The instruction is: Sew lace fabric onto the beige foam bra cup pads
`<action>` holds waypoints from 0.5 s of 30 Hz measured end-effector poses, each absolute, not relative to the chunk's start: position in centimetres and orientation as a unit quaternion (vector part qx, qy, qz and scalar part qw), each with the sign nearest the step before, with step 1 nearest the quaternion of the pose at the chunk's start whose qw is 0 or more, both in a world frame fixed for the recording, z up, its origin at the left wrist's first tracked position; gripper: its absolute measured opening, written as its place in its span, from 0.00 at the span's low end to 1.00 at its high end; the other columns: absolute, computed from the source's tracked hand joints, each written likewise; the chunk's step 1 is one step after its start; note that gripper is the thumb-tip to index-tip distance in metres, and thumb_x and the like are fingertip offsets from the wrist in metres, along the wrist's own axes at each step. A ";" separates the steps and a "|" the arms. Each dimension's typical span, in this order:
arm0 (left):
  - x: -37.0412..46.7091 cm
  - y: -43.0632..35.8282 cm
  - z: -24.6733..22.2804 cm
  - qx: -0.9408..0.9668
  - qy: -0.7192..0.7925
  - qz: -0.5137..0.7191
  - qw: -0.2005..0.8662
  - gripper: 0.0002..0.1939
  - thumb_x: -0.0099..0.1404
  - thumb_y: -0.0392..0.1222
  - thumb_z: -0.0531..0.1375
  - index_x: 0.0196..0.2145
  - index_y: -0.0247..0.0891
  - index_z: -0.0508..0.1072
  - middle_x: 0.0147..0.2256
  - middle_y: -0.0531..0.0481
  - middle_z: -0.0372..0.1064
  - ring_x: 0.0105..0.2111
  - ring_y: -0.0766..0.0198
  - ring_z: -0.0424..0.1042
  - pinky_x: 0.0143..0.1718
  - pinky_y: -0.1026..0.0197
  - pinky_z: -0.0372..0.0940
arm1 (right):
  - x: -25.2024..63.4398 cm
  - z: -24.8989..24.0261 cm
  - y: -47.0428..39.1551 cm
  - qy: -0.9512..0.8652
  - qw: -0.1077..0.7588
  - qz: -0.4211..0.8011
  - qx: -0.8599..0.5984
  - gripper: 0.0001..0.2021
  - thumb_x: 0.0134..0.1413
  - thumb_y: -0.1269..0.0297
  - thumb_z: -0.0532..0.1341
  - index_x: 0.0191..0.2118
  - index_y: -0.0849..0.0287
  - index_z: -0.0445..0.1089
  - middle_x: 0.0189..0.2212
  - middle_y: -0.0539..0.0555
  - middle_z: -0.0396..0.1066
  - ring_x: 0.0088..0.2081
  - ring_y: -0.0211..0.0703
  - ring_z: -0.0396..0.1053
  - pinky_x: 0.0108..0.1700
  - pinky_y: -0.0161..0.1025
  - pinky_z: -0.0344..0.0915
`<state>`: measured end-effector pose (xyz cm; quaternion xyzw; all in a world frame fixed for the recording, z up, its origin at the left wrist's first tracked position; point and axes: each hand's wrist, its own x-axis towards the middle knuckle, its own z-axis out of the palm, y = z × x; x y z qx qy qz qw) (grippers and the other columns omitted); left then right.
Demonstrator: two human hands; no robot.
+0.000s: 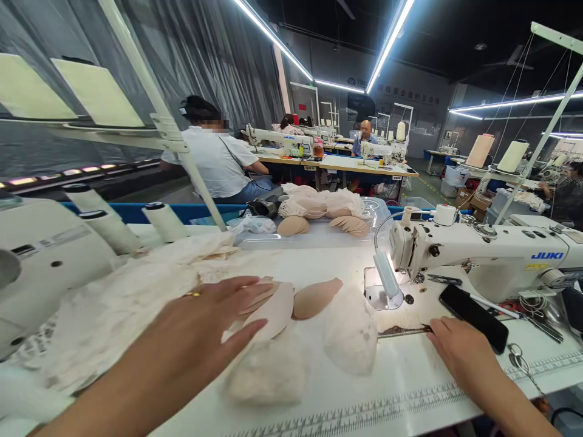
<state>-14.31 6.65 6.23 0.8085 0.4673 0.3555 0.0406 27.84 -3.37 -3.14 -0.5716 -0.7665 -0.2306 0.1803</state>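
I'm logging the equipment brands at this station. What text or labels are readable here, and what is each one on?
"JUKI": blue lettering on the white sewing machine at right.
"JUKI": faint, on a distant sewing machine.
Wall sign at back: too blurred to read.
Ruler markings along the table edge: too small to read.

beige foam cups [277, 309] lie stacked and overlapping (curved, soft-looking) beside a dark lace strip [403, 330].

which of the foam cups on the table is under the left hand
The flat pale cup beneath the left hand; the tan cup lies apart, untouched.
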 end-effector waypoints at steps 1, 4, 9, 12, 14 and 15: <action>-14.6 6.3 6.1 0.796 0.493 0.351 0.022 0.19 0.61 0.61 0.66 0.46 0.54 0.85 0.44 0.50 0.84 0.41 0.43 0.81 0.32 0.55 0.73 | 28.4 -3.1 -3.3 -0.771 0.180 -0.239 -0.562 0.09 0.73 0.71 0.55 0.42 0.57 0.73 0.35 0.57 0.79 0.36 0.51 0.76 0.42 0.44 0.62; -12.3 3.5 4.8 0.819 0.487 0.239 0.187 0.19 0.71 0.62 0.57 0.40 0.51 0.83 0.34 0.51 0.82 0.29 0.53 0.79 0.25 0.59 0.68 | 26.9 -2.6 -2.5 -0.814 0.204 -0.245 -0.486 0.16 0.73 0.75 0.53 0.57 0.56 0.72 0.59 0.62 0.77 0.59 0.55 0.72 0.56 0.50 0.63; -6.9 -0.6 -0.7 0.838 0.468 0.161 0.229 0.20 0.76 0.57 0.54 0.41 0.47 0.83 0.36 0.47 0.82 0.36 0.51 0.81 0.38 0.56 0.73 | 18.5 -4.0 -2.0 -0.863 0.235 -0.229 -0.384 0.09 0.69 0.75 0.58 0.48 0.60 0.75 0.36 0.56 0.80 0.38 0.49 0.74 0.43 0.45 0.68; -6.9 -0.6 -4.4 0.832 0.465 0.273 0.127 0.20 0.75 0.59 0.56 0.48 0.47 0.83 0.43 0.43 0.82 0.43 0.46 0.82 0.43 0.51 0.76 | 14.9 -5.2 -2.9 -0.874 0.303 -0.174 -0.337 0.09 0.69 0.66 0.62 0.35 0.58 0.72 0.25 0.51 0.72 0.27 0.45 0.66 0.30 0.42 0.61; -7.3 -0.4 -5.6 0.831 0.449 0.314 0.100 0.18 0.74 0.56 0.59 0.51 0.48 0.82 0.47 0.42 0.82 0.46 0.44 0.81 0.46 0.48 0.76 | 14.3 -4.6 -3.4 -0.890 0.351 -0.097 -0.274 0.13 0.72 0.60 0.61 0.33 0.56 0.71 0.26 0.49 0.72 0.27 0.42 0.66 0.29 0.40 0.60; -7.3 -0.3 -5.8 0.831 0.442 0.319 0.107 0.16 0.73 0.53 0.60 0.52 0.47 0.81 0.46 0.43 0.82 0.46 0.45 0.81 0.46 0.48 0.77 | 14.6 -3.9 -3.5 -0.893 0.345 -0.047 -0.287 0.11 0.72 0.60 0.60 0.36 0.56 0.72 0.28 0.50 0.74 0.29 0.42 0.68 0.32 0.39 0.63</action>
